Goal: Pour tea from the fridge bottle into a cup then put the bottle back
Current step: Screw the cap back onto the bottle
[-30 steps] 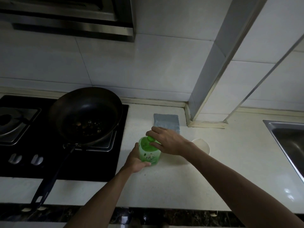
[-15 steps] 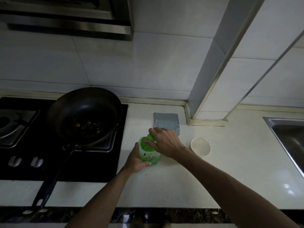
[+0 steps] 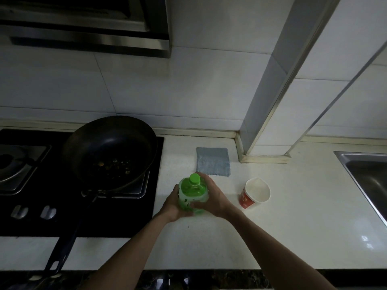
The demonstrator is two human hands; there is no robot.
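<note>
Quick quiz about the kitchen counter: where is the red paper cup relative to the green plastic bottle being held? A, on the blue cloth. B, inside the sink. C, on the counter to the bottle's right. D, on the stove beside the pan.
C: the red paper cup stands on the white counter right of the green plastic bottle, clear of both hands.

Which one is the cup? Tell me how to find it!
Look at the white counter between the black stove and the metal sink. Just right of the green bottle that both hands hold stands the cup. It is the only red thing there, white inside and open on top.
</note>
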